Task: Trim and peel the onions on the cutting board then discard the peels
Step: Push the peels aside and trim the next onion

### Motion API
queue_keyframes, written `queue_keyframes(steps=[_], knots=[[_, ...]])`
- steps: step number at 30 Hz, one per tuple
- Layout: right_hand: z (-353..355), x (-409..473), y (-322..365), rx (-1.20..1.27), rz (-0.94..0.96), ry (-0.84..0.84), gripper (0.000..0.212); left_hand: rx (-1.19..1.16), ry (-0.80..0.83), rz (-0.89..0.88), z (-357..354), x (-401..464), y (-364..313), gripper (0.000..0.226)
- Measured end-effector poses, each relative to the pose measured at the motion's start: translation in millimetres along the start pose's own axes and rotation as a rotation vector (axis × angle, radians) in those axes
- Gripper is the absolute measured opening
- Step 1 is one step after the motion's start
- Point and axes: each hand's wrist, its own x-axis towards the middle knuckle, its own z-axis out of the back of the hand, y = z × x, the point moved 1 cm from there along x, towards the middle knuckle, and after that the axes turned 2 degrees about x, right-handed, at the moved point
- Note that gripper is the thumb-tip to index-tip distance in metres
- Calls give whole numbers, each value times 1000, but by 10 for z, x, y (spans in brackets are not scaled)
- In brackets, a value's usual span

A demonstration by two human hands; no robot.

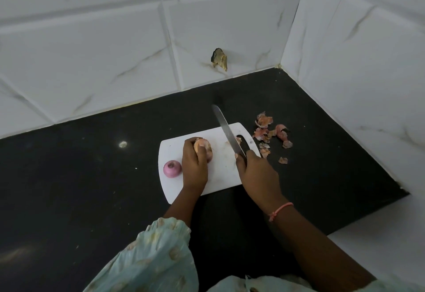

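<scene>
From the head camera, a white plastic cutting board (220, 174) with rounded corners and a slot handle lies on a black polished stone counter (92, 176), set into a corner of white marble-patterned wall tiles (92, 50).

The left hand (195, 167) reaches over the board and curls its fingers and thumb round an unpeeled onion with papery tan-pink skin (205, 147), holding it down on the middle of the board. Only the far side of that onion shows past the fingers.

Just beside this hand, at the board's left edge, sits a peeled purple onion with a trimmed, hollowed top (172, 169), apart from the held one.

The right hand (257, 172) wraps its fingers round the handle of a long steel-bladed kitchen knife (226, 130); the handle is mostly hidden inside the grip. The blade points away from the person, slanting over the right part of the board, its tip past the board's far edge. It is to the right of the held onion and not touching it. A pink thread bracelet (280, 211) circles the right wrist, and a pale green patterned sleeve (156, 252) covers the left forearm.

A scatter of dry pinkish onion peels (269, 133) lies on the counter just beyond the board's right end, with one small scrap on the board near the blade. One wall tile has a chipped brown hole (219, 58).
</scene>
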Motion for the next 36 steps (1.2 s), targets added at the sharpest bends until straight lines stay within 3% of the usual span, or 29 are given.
queue_keyframes(steps=[6,12,26,36], knots=[[-169,-178,198,112,-5,206,34,189,-32,7,-44,39,2,14],[-131,-204,255,241,-105,273,31,309,-113,-16,-111,12,-2,31],[34,-65,601,-127,-43,371,25,291,-184,43,-159,91,-20,26],[148,37,818,-107,-207,457,30,322,-197,54,-171,89,22,31]])
